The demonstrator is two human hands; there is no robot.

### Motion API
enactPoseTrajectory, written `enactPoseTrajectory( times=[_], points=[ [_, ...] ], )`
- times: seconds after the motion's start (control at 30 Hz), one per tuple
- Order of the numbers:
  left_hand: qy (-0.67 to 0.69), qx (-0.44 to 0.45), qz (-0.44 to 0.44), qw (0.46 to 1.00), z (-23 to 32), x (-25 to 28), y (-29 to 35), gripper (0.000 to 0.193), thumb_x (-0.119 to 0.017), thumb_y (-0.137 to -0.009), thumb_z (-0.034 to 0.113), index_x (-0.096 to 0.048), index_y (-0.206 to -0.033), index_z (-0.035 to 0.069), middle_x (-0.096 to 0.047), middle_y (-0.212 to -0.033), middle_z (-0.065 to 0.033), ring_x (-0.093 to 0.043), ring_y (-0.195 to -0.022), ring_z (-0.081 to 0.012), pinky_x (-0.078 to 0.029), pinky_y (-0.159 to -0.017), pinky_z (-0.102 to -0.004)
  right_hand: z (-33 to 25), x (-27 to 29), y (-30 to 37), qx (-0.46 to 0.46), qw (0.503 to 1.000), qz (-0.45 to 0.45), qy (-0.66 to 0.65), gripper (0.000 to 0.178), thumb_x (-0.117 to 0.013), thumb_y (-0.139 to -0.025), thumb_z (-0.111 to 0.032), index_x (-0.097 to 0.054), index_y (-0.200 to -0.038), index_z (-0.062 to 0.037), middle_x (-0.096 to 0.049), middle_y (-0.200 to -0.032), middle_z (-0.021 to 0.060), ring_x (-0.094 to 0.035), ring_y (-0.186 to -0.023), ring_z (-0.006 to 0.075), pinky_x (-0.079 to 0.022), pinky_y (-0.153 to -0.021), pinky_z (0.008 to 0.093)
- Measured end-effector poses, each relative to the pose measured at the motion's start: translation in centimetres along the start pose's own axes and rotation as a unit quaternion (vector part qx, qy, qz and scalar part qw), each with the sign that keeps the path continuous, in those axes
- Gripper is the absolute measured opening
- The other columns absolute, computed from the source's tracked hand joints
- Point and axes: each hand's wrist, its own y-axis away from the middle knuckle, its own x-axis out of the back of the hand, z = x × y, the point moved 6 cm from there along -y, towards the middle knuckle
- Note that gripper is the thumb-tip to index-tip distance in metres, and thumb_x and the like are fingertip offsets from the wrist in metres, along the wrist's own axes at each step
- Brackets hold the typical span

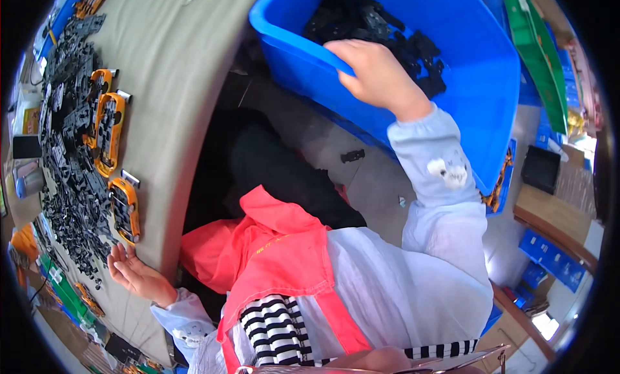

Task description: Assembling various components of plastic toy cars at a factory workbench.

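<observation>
while my right hand [374, 77] is closed around the rim of one blue bin [287, 64], beside the near edge of the tabletop [165, 70], my left hand [139, 277] is loosely open, fingers apart, at that same edge. just beside its fingertips is one orange car body [132, 209], the closest of three near that edge; the other two overlap. past them, black parts [68, 129] spread along the tabletop, too many to count. in the bin sits a heap of black pieces [423, 46], also too jumbled to count. one loose black piece [352, 156] lies on the floor [371, 187]. my one red apron [284, 225] carries yellow lettering [268, 249], too small for me to read.
</observation>
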Motion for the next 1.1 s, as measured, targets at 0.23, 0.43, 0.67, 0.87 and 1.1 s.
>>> enactPoseTrajectory(
  times=[0.23, 0.43, 0.67, 0.87, 1.1],
  points=[
    [-0.026, -0.041, 0.002, 0.999, 2.2, 0.8, 2.4, 0.032, -0.049, -0.106, 0.022, -0.047, -0.129, 0.0, -0.056, -0.128, -0.0168, -0.056, -0.119, -0.0274, -0.044, -0.104, -0.0433, 0.0, 0.3, 2.6, -0.024, 0.999, -0.018, 0.044, 0.026, -0.064, -0.079, -0.008, -0.065, -0.105, -0.0039, -0.07, -0.099, 0.0161, -0.068, -0.092, 0.0351, -0.056, -0.083, 0.0431],
    [-0.131, -0.097, -0.02, 0.986, 4.2, -1.0, 4.3, 0.033, -0.046, -0.107, 0.024, -0.048, -0.129, -0.001, -0.056, -0.126, -0.0148, -0.055, -0.119, -0.0261, -0.044, -0.104, -0.0419, 0.6, 0.8, 2.1, -0.029, 0.998, -0.007, 0.056, 0.022, -0.063, -0.08, -0.01, -0.065, -0.101, -0.0043, -0.07, -0.093, 0.015, -0.068, -0.09, 0.0352, -0.056, -0.081, 0.0428],
    [-0.177, -0.112, -0.011, 0.978, 5.5, -2.0, 4.0, 0.032, -0.046, -0.106, 0.025, -0.051, -0.124, -0.001, -0.055, -0.123, -0.0125, -0.054, -0.115, -0.0229, -0.043, -0.101, -0.0411, 0.8, -0.3, 0.6, -0.014, 0.999, 0.009, 0.034, 0.023, -0.064, -0.079, -0.01, -0.065, -0.101, -0.0044, -0.069, -0.091, 0.0153, -0.068, -0.086, 0.0352, -0.056, -0.079, 0.0425],
    [-0.154, -0.279, -0.284, 0.904, 8.2, -13.4, 11.1, 0.014, -0.053, -0.085, 0.002, -0.057, -0.099, 0.003, -0.059, -0.108, -0.0175, -0.057, -0.095, -0.0304, -0.047, -0.089, -0.0438, 0.9, 1.6, -0.5, 0.001, 0.997, 0.046, 0.063, 0.022, -0.064, -0.078, -0.009, -0.066, -0.1, -0.004, -0.068, -0.092, 0.0139, -0.067, -0.088, 0.034, -0.055, -0.079, 0.0432],
    [0.062, -0.332, -0.488, 0.805, 10.9, -32.7, 15.3, 0.024, -0.065, -0.077, -0.012, -0.062, -0.097, 0.001, -0.059, -0.108, -0.0161, -0.059, -0.1, -0.0323, -0.048, -0.089, -0.0414, -1.0, 4.2, 0.6, -0.03, 0.991, 0.081, 0.1, 0.022, -0.072, -0.078, -0.016, -0.067, -0.097, -0.0061, -0.068, -0.092, 0.0106, -0.067, -0.086, 0.0299, -0.054, -0.078, 0.0412]
  ],
)
